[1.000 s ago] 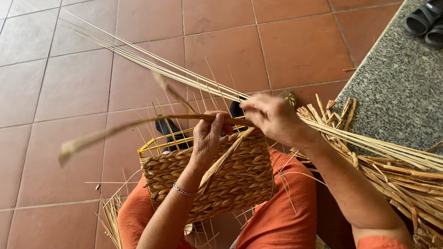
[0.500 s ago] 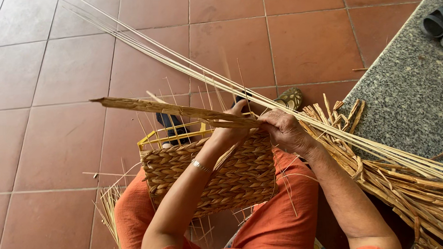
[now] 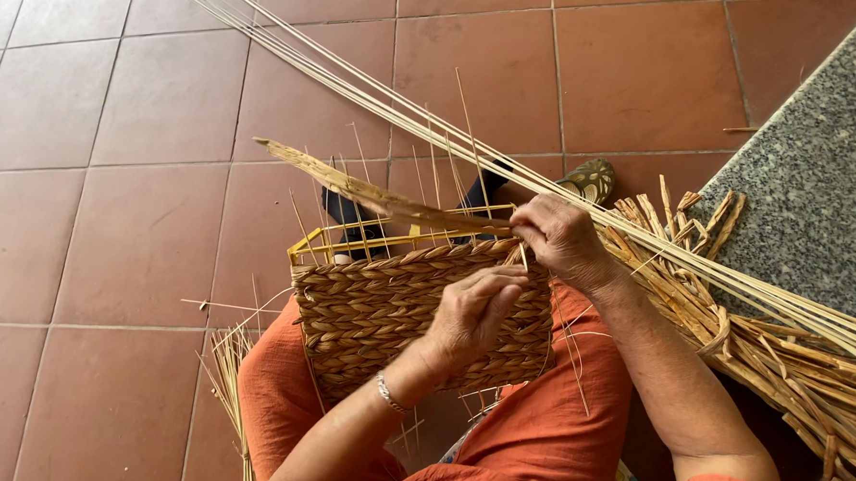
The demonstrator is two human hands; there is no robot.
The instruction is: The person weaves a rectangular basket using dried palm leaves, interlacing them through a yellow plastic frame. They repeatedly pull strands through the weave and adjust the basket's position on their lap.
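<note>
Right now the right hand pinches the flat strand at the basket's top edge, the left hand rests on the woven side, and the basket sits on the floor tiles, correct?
Not quite. The basket sits on the person's lap, on the orange trousers, not on the tiles; the head view shows it. The right hand does pinch the flat strand at the top edge, and the left hand rests on the woven side.

Probably a home porch used for craft work: terracotta floor tiles (image 3: 110, 235), a granite ledge (image 3: 810, 185), heaped reeds (image 3: 790, 369), a half-woven basket (image 3: 402, 309).
</note>
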